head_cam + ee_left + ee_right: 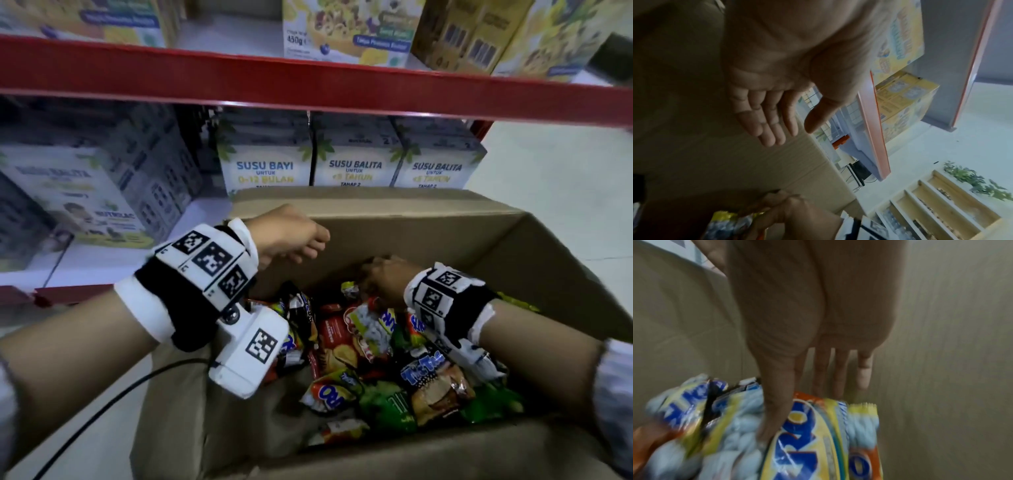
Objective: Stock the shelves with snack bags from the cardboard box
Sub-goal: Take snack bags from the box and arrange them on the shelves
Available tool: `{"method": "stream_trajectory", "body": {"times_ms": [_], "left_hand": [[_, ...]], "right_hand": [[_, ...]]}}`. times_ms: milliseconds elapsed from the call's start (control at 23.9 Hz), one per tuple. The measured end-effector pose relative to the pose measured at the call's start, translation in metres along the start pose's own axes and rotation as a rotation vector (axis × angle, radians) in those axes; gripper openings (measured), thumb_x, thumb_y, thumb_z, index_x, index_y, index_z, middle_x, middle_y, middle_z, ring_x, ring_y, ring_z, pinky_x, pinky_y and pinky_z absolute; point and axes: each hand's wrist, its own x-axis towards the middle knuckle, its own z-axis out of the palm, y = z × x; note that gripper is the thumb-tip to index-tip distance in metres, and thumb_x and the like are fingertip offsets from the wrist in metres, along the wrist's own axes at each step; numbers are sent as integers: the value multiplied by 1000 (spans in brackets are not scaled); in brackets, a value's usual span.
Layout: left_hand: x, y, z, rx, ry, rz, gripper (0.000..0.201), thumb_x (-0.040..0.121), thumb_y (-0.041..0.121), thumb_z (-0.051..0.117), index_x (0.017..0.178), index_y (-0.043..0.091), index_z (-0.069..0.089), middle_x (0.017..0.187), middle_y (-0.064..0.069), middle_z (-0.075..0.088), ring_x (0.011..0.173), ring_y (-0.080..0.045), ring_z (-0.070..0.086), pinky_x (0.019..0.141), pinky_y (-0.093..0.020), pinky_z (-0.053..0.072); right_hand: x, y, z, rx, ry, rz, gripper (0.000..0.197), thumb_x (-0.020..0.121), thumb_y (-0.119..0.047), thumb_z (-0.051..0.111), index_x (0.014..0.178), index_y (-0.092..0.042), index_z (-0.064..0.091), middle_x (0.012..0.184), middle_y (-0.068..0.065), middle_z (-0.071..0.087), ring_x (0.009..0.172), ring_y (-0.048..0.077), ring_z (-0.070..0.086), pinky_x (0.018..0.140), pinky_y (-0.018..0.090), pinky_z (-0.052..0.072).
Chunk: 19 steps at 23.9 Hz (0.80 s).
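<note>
Words on the milk boxes and snack bags

One milk box (265, 171) says "SUSU BAYI UNTUK 0-12 BULAN". Two boxes (354, 170) say "SUSU BALITA". A cereal box (346, 34) up top says "450g". One snack bag (435, 380) says "Tic Tac".

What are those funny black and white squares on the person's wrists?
Each wrist wears a black band with white straps, carrying white blocks printed with black square code markers: left wrist band, right wrist band. A white camera box hangs under the left one, trailing a black cable. Both hands are bare; pale sleeves cover the upper forearms.
</note>
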Motion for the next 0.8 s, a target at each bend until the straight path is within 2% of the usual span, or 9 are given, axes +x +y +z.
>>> {"method": "stream_trajectory", "body": {"times_ms": [42,167,209,293,377,460,586,669,795], "left_hand": [[-7,3,-3,12,6,16,11,94,22,55,98,12,59,97,-7,60,75,-12,54,61,-21,41],[-32,19,-12,-24,-26,59,53,85,51,59,122,16,46,111,-5,56,103,-18,56,80,-36,52],[-36,20,-12,-76,-42,106,62,76,57,61,121,19,43,113,-1,55,108,-18,56,85,-42,53],[-45,31,-9,-201,-59,249,69,62,54,67,118,19,44,118,4,59,109,-15,59,87,-47,55],[-47,31,-6,-352,-75,334,54,69,38,71,116,18,54,115,-1,66,101,-17,67,77,-43,59],[-45,29,-1,-426,-32,413,27,79,22,69,104,20,59,102,-2,71,86,-16,72,62,-34,61],[-43,28,-11,-419,90,511,17,81,19,67,97,20,60,89,1,72,71,-12,71,53,-27,59],[-40,28,-25,-402,161,528,14,81,21,68,93,18,62,82,3,72,62,-9,69,49,-24,56],[-40,19,-46,-393,201,506,19,78,23,70,95,15,65,80,2,74,63,-10,69,52,-24,57]], "right_hand": [[-12,-4,-13,96,60,25,26,79,-36,72,102,-24,68,109,-5,61,106,18,53,90,32,42],[-74,6,-83,480,268,23,11,77,-34,75,80,-29,65,73,-21,67,71,4,59,74,26,43],[-92,9,-97,704,375,-30,12,75,-31,76,82,-27,68,74,-20,70,70,5,62,70,26,47],[-124,11,-114,1158,589,-193,33,70,-25,74,100,-13,70,89,1,75,74,18,68,61,27,55],[-126,1,-113,1297,658,-257,44,72,-23,69,109,0,64,92,12,72,73,22,67,57,28,55],[-116,-9,-100,1371,711,-293,40,76,-32,63,106,-6,63,90,9,70,71,19,65,60,27,53],[-97,-12,-81,1580,706,-284,40,87,-45,49,102,-11,64,88,8,70,69,20,65,60,27,50],[-76,-15,-64,1602,588,-182,42,98,-41,37,100,-6,61,88,11,70,67,21,67,59,28,50],[-29,-39,-29,1064,323,-105,19,98,-21,49,105,-10,62,104,13,68,79,20,67,70,30,53]]}}
